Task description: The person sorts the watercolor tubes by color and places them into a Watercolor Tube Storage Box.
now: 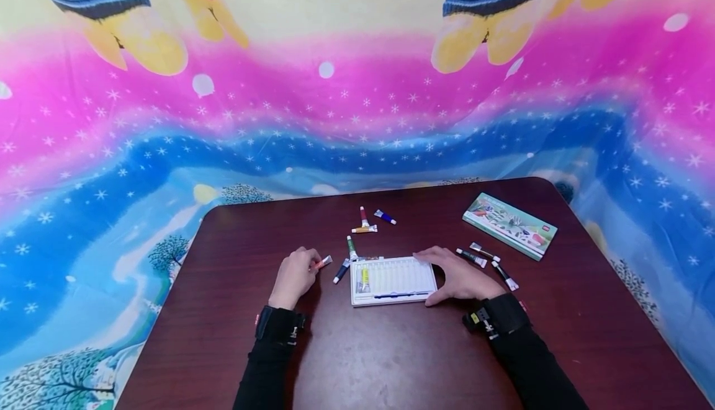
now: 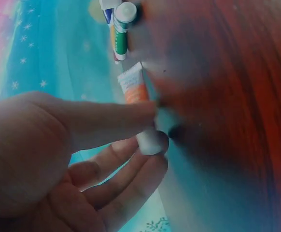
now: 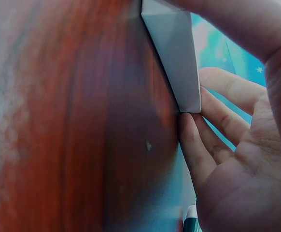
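A white ridged tray lies on the dark wooden table; a yellow tube sits in its left slots. My right hand grips the tray's right end, and the tray's corner meets my fingers in the right wrist view. My left hand pinches an orange tube, seen close as an orange tube with a white cap held between thumb and fingers. A green tube and a dark blue tube lie between the hand and tray.
More paint tubes lie behind the tray: a red one, a yellow one and a blue one. Three dark tubes lie to the right. A green printed box sits at back right. A bright patterned cloth surrounds the table.
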Motion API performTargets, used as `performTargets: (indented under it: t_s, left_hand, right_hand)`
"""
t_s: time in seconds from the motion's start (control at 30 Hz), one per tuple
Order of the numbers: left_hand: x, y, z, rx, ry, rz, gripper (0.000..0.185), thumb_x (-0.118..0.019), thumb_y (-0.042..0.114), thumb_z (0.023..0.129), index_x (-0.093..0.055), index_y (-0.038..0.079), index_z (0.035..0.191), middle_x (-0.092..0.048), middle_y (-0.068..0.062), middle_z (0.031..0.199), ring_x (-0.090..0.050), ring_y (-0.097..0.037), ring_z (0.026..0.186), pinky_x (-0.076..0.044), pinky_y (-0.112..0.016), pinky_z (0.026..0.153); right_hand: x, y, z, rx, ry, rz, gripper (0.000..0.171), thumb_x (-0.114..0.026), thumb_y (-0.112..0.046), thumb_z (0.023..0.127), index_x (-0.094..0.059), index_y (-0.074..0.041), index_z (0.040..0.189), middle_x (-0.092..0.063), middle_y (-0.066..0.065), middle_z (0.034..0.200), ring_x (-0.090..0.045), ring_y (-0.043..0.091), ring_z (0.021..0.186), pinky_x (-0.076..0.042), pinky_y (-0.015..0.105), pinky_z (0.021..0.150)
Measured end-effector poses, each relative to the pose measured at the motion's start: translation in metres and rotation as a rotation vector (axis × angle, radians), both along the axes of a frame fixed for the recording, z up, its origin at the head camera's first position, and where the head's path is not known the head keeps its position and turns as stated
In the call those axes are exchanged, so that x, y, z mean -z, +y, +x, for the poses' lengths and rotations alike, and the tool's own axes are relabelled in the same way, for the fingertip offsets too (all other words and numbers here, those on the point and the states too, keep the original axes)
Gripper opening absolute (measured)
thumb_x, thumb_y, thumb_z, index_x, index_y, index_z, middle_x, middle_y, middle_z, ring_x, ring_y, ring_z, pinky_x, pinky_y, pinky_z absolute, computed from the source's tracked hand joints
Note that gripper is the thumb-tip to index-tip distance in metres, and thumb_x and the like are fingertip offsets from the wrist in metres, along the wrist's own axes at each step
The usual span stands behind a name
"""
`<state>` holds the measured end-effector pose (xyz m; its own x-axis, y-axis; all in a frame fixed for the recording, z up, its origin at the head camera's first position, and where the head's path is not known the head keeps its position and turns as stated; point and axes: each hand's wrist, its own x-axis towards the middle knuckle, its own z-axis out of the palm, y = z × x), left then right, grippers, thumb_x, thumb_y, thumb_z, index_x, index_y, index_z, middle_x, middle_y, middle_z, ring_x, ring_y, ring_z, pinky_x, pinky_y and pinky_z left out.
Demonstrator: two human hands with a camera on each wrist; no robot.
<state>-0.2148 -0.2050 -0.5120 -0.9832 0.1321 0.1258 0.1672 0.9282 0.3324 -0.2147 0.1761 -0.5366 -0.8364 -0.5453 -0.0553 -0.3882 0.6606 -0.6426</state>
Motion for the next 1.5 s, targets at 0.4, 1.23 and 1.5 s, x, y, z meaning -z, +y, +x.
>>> performTargets:
  t_s: [0.4, 1.23, 1.5]
  left_hand:
    - [-0.012, -0.006, -0.001, 0.009, 0.061, 0.296, 0.008, -0.068, 0.015, 0.090, -0.071, 0.015, 0.098, -0.067, -0.003, 0.092, -0.055, -0.015, 0.070, -0.046, -0.031, 0.062]
    - [0.002, -0.009, -0.007, -0.079, 0.007, 0.320, 0.010, -0.068, 0.026, 0.090, -0.065, 0.016, 0.089, -0.062, 0.000, 0.087, -0.053, -0.017, 0.074, -0.044, -0.033, 0.069]
    - [0.011, -0.011, -0.007, -0.090, -0.053, 0.215, 0.013, -0.073, 0.024, 0.086, -0.065, 0.014, 0.083, -0.056, -0.001, 0.080, -0.049, -0.015, 0.066, -0.041, -0.031, 0.062]
  right_hand:
    - [0.000, 0.000, 0.001, -0.010, 0.007, -0.014, 0.095, -0.086, -0.048, 0.063, -0.043, -0.024, 0.145, -0.044, -0.002, 0.139, -0.041, 0.019, 0.124, -0.042, 0.045, 0.099]
    - [-0.002, 0.001, 0.000, -0.009, 0.001, -0.016, 0.095, -0.086, -0.047, 0.064, -0.043, -0.025, 0.145, -0.043, -0.003, 0.139, -0.041, 0.019, 0.125, -0.041, 0.045, 0.100]
    - [-0.002, 0.001, 0.001, -0.013, 0.006, -0.028, 0.096, -0.086, -0.050, 0.063, -0.043, -0.024, 0.145, -0.043, -0.003, 0.139, -0.041, 0.019, 0.124, -0.042, 0.045, 0.099]
